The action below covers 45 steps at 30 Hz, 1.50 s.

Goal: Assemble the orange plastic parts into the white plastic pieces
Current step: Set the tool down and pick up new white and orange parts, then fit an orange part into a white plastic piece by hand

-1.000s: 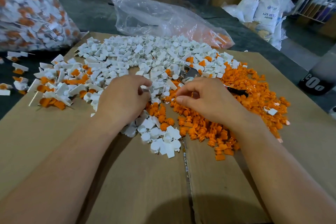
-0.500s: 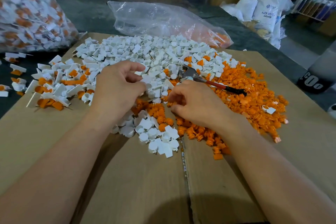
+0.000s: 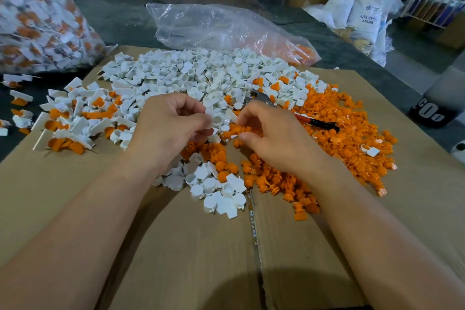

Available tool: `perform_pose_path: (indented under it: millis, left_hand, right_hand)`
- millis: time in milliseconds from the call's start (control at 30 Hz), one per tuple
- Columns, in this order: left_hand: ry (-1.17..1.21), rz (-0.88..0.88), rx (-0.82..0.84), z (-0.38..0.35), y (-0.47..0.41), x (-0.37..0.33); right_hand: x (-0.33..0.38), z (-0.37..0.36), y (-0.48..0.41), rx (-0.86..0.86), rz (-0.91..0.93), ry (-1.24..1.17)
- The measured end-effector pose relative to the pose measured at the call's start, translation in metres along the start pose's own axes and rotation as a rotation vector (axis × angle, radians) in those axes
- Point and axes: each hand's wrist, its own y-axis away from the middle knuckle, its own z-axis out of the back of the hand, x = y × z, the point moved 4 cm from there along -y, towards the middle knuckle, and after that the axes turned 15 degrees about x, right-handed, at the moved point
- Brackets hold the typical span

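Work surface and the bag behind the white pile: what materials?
Work surface: looks like brown cardboard, matte, flap seam down the middle. Bag: thin clear plastic film, glossy and creased; orange parts show through.

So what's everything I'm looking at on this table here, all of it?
white plastic pieces: a large heap, white, middle and far side of the cardboard
orange plastic parts: a large heap, orange, right side of the cardboard
assembled pieces: a smaller heap, white with orange, left edge
tool: one, red and black handle, lying on the heaps
clear bag: one, transparent, behind the heaps
full bag: one, clear, stuffed with white and orange pieces, far left
cardboard: one sheet, brown, under the heaps
sacks: several, white, far right
left hand: pinches a white piece
right hand: pinches an orange part
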Motion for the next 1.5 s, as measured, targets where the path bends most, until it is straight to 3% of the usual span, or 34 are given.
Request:
perform_pose_path:
  millis: [233, 533, 900, 1233, 1500]
  left_hand:
    - [0.043, 0.004, 0.008, -0.001, 0.001, -0.002]
    - [0.041, -0.009, 0.043, -0.003, 0.0, -0.001]
    - [0.048, -0.032, 0.058, -0.005, -0.001, 0.003]
    - [0.085, -0.096, 0.117, -0.012, 0.003, -0.004]
    - [0.096, -0.126, 0.085, -0.009, 0.004, -0.005]
  right_hand:
    - [0.0, 0.006, 0.002, -0.143, 0.015, -0.126]
    - [-0.001, 0.005, 0.001, -0.141, 0.012, -0.064]
    - [0.01, 0.007, 0.007, -0.297, 0.154, -0.341]
    - [0.016, 0.003, 0.006, -0.389, 0.159, -0.235]
    - [0.015, 0.0, 0.005, -0.353, 0.219, -0.331]
